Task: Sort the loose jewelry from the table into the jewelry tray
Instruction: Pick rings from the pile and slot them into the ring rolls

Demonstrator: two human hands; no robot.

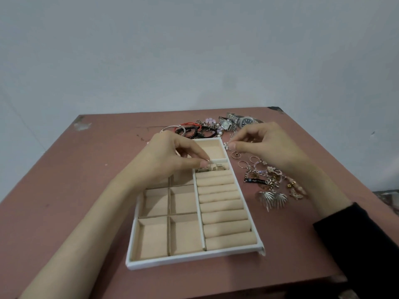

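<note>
Head view: on the table point(86, 190), I judge sorting barely begun, the jewelry tray point(194, 258) mostly bare. My left hand point(170, 156) pinches a ring point(208, 161) over a far compartment; next, release it there. My right hand point(265, 143) pinches a pearl piece point(226, 145) beside the tray's far right corner.
</note>
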